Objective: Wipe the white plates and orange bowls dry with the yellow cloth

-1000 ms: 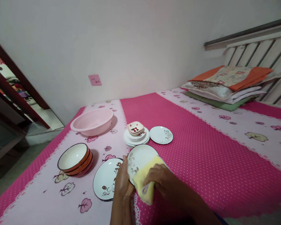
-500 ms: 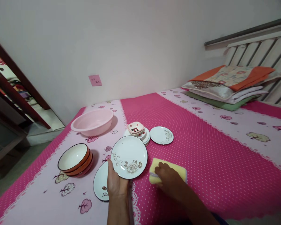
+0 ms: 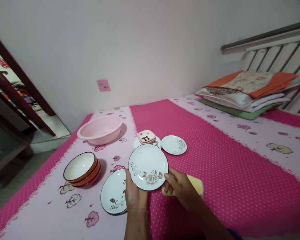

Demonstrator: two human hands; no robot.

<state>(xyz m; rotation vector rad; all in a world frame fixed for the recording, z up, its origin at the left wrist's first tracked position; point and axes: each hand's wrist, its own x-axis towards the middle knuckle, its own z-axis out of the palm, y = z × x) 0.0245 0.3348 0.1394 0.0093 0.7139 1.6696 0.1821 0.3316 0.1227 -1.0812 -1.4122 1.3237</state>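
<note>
Pale wall and a pink-and-white cover printed with dots and trees framed two bare hands at work on a round white flower-patterned plate, held raised and tilted toward the viewer at the near middle of the cover. Left forearm upright, the left hand cradled the plate from below, its thumb clamped over the lower left rim. Reaching in from the lower right, the right hand closed its fingertips on the opposite rim, just above a folded yellow cloth partly hidden behind it.

Another flowered plate lay beside the left hand. Beyond the raised plate, small square dishes topped white plates, with a single round plate to their right. Stacked brown bowls and a pink basin stood at left. Folded bedding sat near a white radiator, a pink note was on the wall, and a dark-framed doorway showed at far left.
</note>
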